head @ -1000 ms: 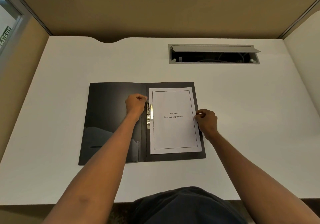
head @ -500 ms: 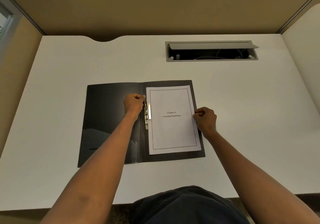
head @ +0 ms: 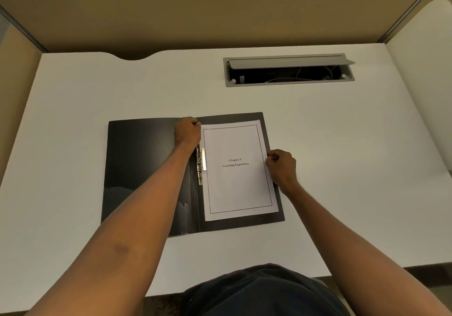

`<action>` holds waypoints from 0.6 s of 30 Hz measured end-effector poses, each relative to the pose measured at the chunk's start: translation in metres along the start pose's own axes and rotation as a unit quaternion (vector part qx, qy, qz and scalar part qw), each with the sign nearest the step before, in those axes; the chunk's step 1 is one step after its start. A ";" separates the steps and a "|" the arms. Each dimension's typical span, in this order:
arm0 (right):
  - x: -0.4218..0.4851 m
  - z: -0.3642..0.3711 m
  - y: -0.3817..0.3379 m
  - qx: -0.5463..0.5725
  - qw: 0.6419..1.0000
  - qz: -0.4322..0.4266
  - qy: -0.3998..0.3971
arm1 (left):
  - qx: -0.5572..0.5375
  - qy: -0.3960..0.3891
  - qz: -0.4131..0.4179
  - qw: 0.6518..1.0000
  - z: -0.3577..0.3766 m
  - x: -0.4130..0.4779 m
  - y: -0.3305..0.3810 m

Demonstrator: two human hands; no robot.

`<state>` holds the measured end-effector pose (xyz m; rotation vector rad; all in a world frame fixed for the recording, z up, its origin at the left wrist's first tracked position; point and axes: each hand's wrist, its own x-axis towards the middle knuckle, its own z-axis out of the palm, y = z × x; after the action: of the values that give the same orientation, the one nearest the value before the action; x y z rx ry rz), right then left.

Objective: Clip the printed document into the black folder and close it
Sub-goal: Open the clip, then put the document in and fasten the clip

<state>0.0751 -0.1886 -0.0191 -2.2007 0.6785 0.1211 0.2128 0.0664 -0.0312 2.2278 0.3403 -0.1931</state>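
While the black folder [head: 146, 168] lies open on the bench [head: 73, 119], the printed document [head: 237, 181] rests on its right leaf beside the clip [head: 201, 164]. Left hand [head: 187, 132] curls closed at the spine's top; right hand [head: 281, 166] pinches the page edge, seemingly squaring it for clamping.

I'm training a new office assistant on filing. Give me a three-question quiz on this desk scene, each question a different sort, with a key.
1. True or false: the black folder lies open on the desk.
2. Which words are printed mid-page on the document?
A) Chapter 6, Learning Experience
B) Annual Report
C) Invoice
3. Fill in: the right hand pinches the document's ____ edge, while the left hand sits near the top of the metal clip.

Key: 1 true; 2 A; 3 right.
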 end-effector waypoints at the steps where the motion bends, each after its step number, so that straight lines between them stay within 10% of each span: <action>1: 0.000 0.001 -0.001 -0.004 1.000 -0.001 0.003 | 0.000 0.001 -0.001 1.000 0.000 0.001 0.001; 12: -0.049 -0.010 -0.011 0.097 0.991 0.087 0.009 | 0.172 0.006 0.162 0.972 0.006 0.002 0.010; 18: -0.139 0.000 -0.014 0.451 0.754 0.445 -0.173 | 0.271 -0.083 0.270 0.920 0.033 0.000 0.031</action>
<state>-0.0360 -0.1221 0.0323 -0.7653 1.1975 0.5435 0.2214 0.0214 -0.0287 2.7248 -0.4834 -0.1889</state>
